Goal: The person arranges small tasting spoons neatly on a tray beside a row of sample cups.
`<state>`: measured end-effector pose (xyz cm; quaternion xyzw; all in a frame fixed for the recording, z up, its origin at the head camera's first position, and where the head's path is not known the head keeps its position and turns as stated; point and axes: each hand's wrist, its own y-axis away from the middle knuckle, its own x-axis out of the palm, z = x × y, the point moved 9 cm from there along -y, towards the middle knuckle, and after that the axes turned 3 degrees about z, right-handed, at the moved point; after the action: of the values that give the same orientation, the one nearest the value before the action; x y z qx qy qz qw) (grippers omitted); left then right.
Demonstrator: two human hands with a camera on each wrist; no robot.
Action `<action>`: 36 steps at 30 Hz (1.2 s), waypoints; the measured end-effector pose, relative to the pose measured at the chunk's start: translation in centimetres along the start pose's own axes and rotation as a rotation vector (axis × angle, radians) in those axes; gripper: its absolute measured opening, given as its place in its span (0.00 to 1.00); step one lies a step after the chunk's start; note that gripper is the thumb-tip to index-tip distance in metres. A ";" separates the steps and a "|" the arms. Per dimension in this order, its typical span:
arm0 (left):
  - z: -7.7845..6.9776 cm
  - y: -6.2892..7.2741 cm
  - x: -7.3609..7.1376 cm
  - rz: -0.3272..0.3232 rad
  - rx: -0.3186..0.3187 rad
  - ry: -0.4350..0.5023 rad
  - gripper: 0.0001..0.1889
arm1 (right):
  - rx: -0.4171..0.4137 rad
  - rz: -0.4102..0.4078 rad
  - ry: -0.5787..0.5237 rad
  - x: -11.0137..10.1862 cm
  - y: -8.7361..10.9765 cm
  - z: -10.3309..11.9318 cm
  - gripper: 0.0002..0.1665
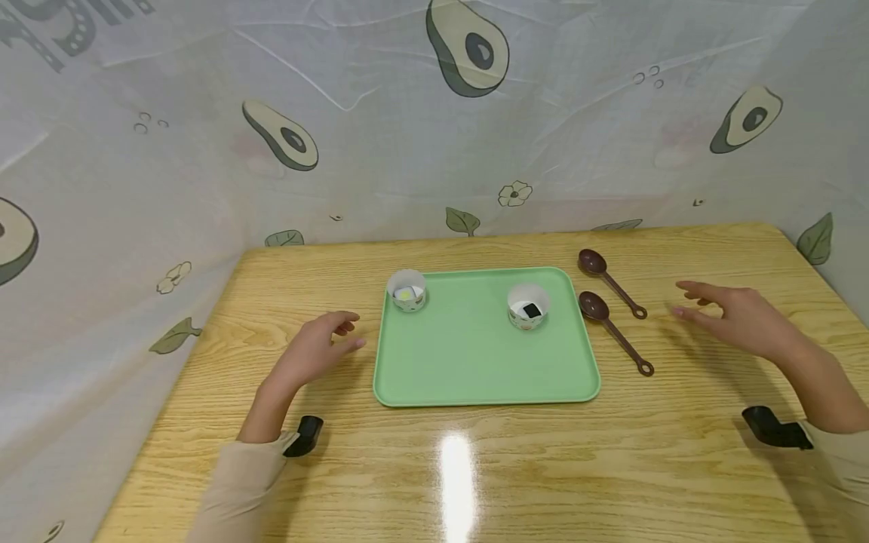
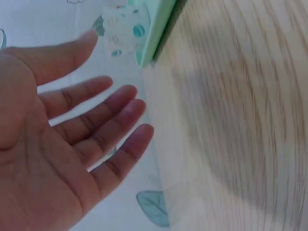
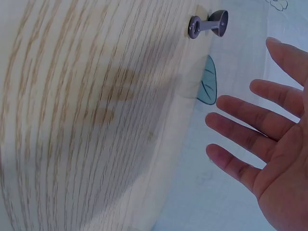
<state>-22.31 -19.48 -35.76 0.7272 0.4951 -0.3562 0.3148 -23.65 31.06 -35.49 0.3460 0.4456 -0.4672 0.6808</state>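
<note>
A green tray point(image 1: 468, 369) lies on the wooden table, bearing two small patterned paper cups. The left cup point(image 1: 407, 291), at the tray's back left corner, has a whitish and yellow piece point(image 1: 405, 293) inside. In the right cup point(image 1: 527, 307) is a small black piece point(image 1: 532, 310). Two brown spoons, the far one point(image 1: 611, 284) and the near one point(image 1: 616, 333), lie right of the tray, bowls toward the back. My left hand point(image 1: 322, 348) hovers left of the tray, fingers relaxed and holding nothing. To the right of the spoons my right hand point(image 1: 740, 318) is raised, likewise unoccupied.
The wooden table point(image 1: 380, 483) extends around the tray, with a bright light reflection near its front. Behind it and along the sides hangs a pale cloth point(image 1: 380, 151) printed with avocados and leaves. Black wrist mounts point(image 1: 305, 436) show at both sleeves.
</note>
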 end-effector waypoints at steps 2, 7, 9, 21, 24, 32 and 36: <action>-0.1 -0.2 0.3 0.005 -0.017 0.019 0.22 | -0.012 -0.001 0.001 0.1 0.0 0.2 0.32; -0.1 -0.5 1.2 0.039 -0.076 0.080 0.18 | -0.033 0.002 -0.008 0.3 0.1 0.6 0.31; -0.1 -0.5 1.4 0.044 -0.096 0.103 0.17 | -0.052 -0.005 -0.011 0.3 0.1 0.9 0.30; 1.2 -0.7 2.6 0.039 -0.246 0.312 0.12 | -0.161 -0.077 -0.010 0.3 0.1 2.5 0.24; 1.6 -0.9 2.9 0.028 -0.267 0.358 0.11 | -0.173 -0.089 -0.013 0.1 0.1 2.9 0.22; 2.4 -1.2 3.8 0.018 -0.316 0.454 0.08 | -0.150 -0.076 -0.085 -0.3 -0.3 3.1 0.21; 2.4 -1.2 4.1 0.022 -0.330 0.467 0.08 | -0.097 -0.029 -0.156 -0.3 -0.6 2.8 0.21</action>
<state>-22.93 -19.04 -40.59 0.7339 0.5974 -0.0902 0.3104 -23.42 28.47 -34.24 0.2686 0.4184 -0.4805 0.7225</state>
